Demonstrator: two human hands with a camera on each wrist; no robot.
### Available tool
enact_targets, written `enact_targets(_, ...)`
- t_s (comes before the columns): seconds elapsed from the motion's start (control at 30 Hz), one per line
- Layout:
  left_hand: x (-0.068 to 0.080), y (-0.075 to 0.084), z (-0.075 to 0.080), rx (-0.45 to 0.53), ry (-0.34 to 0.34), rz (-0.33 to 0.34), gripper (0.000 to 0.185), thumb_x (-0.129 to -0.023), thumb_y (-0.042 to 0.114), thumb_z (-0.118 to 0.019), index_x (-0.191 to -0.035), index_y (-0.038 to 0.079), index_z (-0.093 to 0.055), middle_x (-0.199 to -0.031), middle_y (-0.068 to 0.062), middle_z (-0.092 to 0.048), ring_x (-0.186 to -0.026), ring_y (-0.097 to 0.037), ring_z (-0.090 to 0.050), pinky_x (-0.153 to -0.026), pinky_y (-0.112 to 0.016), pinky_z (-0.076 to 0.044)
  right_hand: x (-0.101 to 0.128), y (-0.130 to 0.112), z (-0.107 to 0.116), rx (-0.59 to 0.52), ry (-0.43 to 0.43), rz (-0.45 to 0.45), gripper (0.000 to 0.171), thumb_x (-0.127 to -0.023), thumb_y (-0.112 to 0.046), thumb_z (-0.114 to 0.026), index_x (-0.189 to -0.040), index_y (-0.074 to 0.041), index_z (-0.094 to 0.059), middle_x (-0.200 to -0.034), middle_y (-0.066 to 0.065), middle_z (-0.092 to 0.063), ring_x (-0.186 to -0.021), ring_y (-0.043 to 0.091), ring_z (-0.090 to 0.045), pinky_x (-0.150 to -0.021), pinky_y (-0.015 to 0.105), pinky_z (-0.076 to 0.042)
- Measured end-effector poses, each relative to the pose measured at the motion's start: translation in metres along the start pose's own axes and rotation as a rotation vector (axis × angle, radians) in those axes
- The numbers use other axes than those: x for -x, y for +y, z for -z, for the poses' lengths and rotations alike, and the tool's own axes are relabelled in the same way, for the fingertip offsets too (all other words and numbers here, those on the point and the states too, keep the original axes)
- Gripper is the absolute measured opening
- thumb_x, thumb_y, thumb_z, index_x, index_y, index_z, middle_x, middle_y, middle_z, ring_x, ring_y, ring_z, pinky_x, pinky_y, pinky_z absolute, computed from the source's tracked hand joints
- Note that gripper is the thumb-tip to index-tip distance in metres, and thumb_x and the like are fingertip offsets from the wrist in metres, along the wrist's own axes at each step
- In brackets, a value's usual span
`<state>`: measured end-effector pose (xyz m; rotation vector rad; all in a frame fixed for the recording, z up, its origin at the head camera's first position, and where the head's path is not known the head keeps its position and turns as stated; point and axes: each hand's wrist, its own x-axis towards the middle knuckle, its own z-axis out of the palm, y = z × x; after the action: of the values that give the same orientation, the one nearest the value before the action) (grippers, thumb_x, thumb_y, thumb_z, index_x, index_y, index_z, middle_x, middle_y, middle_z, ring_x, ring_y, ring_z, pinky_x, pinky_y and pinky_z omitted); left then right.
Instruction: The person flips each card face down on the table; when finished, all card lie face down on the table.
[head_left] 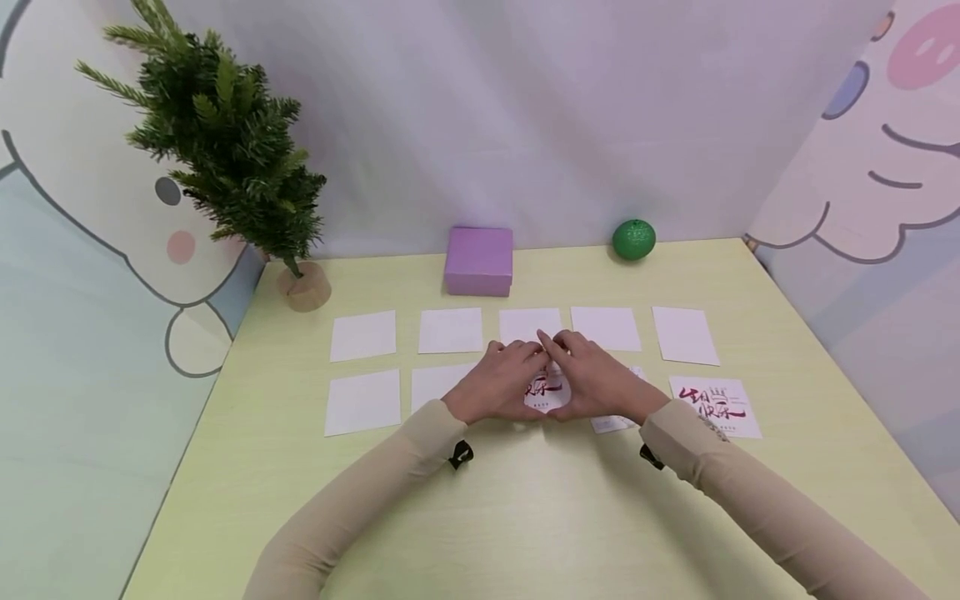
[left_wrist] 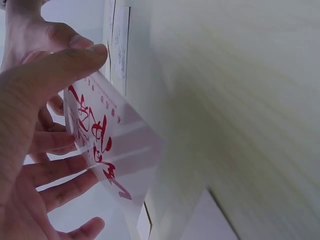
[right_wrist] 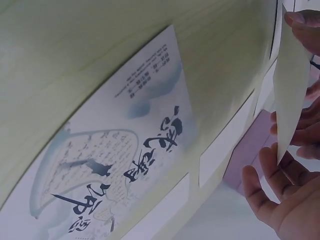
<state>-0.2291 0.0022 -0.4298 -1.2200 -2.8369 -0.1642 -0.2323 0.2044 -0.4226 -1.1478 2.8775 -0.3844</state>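
A white card point(head_left: 543, 392) with red calligraphy is held between both hands, tilted up off the table in the left wrist view. My left hand point(head_left: 498, 379) pinches one side of it, thumb on the printed face and fingers behind. At the other side, my right hand point(head_left: 600, 385) grips the card's edge, as the right wrist view shows with the held card point(right_wrist: 290, 95) nearly edge-on. Below the right wrist lies a face-up card point(right_wrist: 155, 115) with black calligraphy and blue washes. Farther right rests another red-calligraphy card point(head_left: 718, 407).
Several blank-side-up cards point(head_left: 363, 402) lie in two rows across the table point(head_left: 480, 517). Behind them stand a purple box point(head_left: 478, 262), a green ball-like object point(head_left: 633, 240) and a small potted fir tree point(head_left: 232, 158) at the back left.
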Motion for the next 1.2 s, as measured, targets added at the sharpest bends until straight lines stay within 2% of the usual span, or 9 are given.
enact_targets(0.27,0.001,-0.006,0.006,0.061,0.085,0.022,0.084,-0.071,0.061,-0.074,-0.143,0.033,-0.04,-0.124,-0.002,-0.054,-0.104,-0.017,-0.055,-0.081,-0.04,-0.045,0.008,0.005,0.02,-0.061,0.026,-0.102,0.122,-0.06,-0.049,-0.087,-0.153,-0.006,-0.021,-0.136,0.017,-0.043,-0.114,0.032,-0.053,-0.095,0.047,-0.048)
enact_targets(0.4,0.003,-0.012,0.009,0.126,0.115,0.04,0.081,-0.07,0.055,-0.076,-0.141,0.037,-0.042,-0.124,-0.003,-0.053,-0.101,-0.016,-0.054,-0.081,-0.04,-0.044,0.012,0.01,0.024,-0.124,0.036,-0.13,0.113,-0.063,-0.048,-0.086,-0.151,-0.007,-0.028,-0.139,0.016,-0.042,-0.119,0.032,-0.052,-0.096,0.049,-0.048)
enact_targets(0.53,0.005,-0.014,0.011,0.212,0.151,0.052,0.082,-0.07,0.053,-0.077,-0.141,0.033,-0.042,-0.123,-0.001,-0.052,-0.097,-0.013,-0.054,-0.083,-0.04,-0.045,0.012,0.013,0.017,-0.246,0.027,-0.106,0.094,-0.066,-0.041,-0.086,-0.139,-0.006,-0.039,-0.135,0.013,-0.048,-0.12,0.034,-0.052,-0.097,0.051,-0.046)
enact_targets(0.63,0.007,-0.015,0.011,0.32,0.179,0.051,0.083,-0.071,0.053,-0.078,-0.14,0.026,-0.04,-0.129,0.001,-0.051,-0.106,-0.013,-0.056,-0.087,-0.04,-0.044,0.01,0.012,0.008,-0.341,0.017,-0.066,0.085,-0.067,-0.038,-0.087,-0.132,-0.007,-0.043,-0.131,0.011,-0.052,-0.12,0.033,-0.053,-0.096,0.05,-0.046)
enact_targets(0.77,0.009,-0.014,0.011,0.485,0.2,0.039,0.082,-0.071,0.051,-0.08,-0.134,0.017,-0.041,-0.129,0.001,-0.051,-0.117,-0.017,-0.054,-0.091,-0.042,-0.041,0.005,0.008,-0.001,-0.447,0.0,-0.004,0.074,-0.068,-0.036,-0.087,-0.123,-0.011,-0.045,-0.13,0.006,-0.053,-0.12,0.026,-0.053,-0.095,0.049,-0.047)
enact_targets(0.87,0.012,-0.015,0.011,0.57,0.209,0.046,0.08,-0.069,0.049,-0.082,-0.128,0.014,-0.042,-0.124,0.001,-0.052,-0.114,-0.021,-0.055,-0.092,-0.043,-0.039,0.002,0.006,-0.005,-0.505,0.006,0.043,0.067,-0.069,-0.03,-0.087,-0.117,-0.014,-0.044,-0.128,0.002,-0.051,-0.12,0.021,-0.05,-0.095,0.049,-0.048)
enact_targets(1.0,0.017,-0.019,0.01,0.575,0.224,0.072,0.08,-0.068,0.048,-0.083,-0.127,0.013,-0.041,-0.126,0.002,-0.05,-0.118,-0.019,-0.05,-0.093,-0.041,-0.039,0.0,0.006,-0.007,-0.497,0.044,0.086,0.066,-0.066,-0.023,-0.087,-0.117,-0.013,-0.046,-0.129,0.0,-0.051,-0.119,0.019,-0.05,-0.093,0.048,-0.048)
enact_targets(1.07,0.02,-0.022,0.011,0.53,0.239,0.075,0.076,-0.068,0.05,-0.082,-0.124,0.015,-0.044,-0.128,0.001,-0.048,-0.121,-0.018,-0.047,-0.091,-0.04,-0.04,-0.001,0.006,-0.006,-0.46,0.063,0.097,0.065,-0.065,-0.023,-0.087,-0.117,-0.012,-0.049,-0.13,0.002,-0.053,-0.119,0.021,-0.052,-0.094,0.048,-0.048)
enact_targets(1.2,0.024,-0.028,0.013,0.403,0.254,0.061,0.058,-0.067,0.052,-0.081,-0.108,0.02,-0.055,-0.13,-0.002,-0.048,-0.122,-0.019,-0.045,-0.087,-0.042,-0.04,-0.002,0.006,-0.003,-0.374,0.083,0.091,0.061,-0.065,-0.026,-0.086,-0.115,-0.013,-0.055,-0.132,0.012,-0.054,-0.12,0.028,-0.054,-0.097,0.049,-0.046)
